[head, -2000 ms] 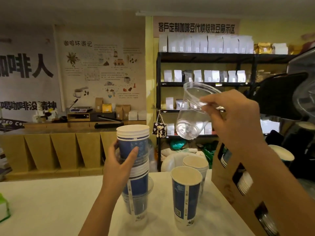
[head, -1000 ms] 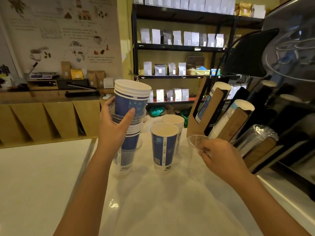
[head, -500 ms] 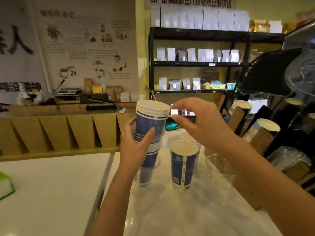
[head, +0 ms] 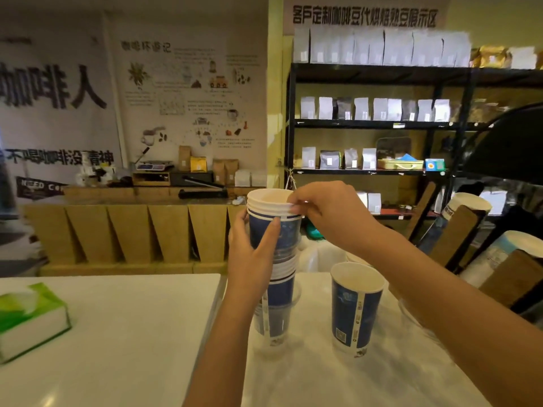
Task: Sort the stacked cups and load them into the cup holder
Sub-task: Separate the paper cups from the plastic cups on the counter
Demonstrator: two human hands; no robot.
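A mixed stack of blue paper cups and clear plastic cups [head: 279, 239] stands on the white counter [head: 323, 377]. My left hand [head: 252, 259] wraps around the stack's upper part. My right hand [head: 323, 212] pinches the white rim of the top paper cup. A separate blue paper cup [head: 354, 306] stands to the right of the stack, with another paper cup partly hidden behind my right arm. A clear plastic cup [head: 411, 315] sits on the counter under my right forearm. The brown cup holder [head: 505, 277] at the right holds rows of paper cups.
A green tissue box [head: 29, 318] lies at the left on the white table. Behind stand a wooden counter with a scale and bags [head: 152, 171] and a black shelf of coffee bags [head: 373, 113]. A dark machine [head: 511, 148] looms at the right.
My right hand set the clear plastic cup down on the counter near the holder, then rose and closed on the rim of the stack's top paper cup. My left hand kept its hold.
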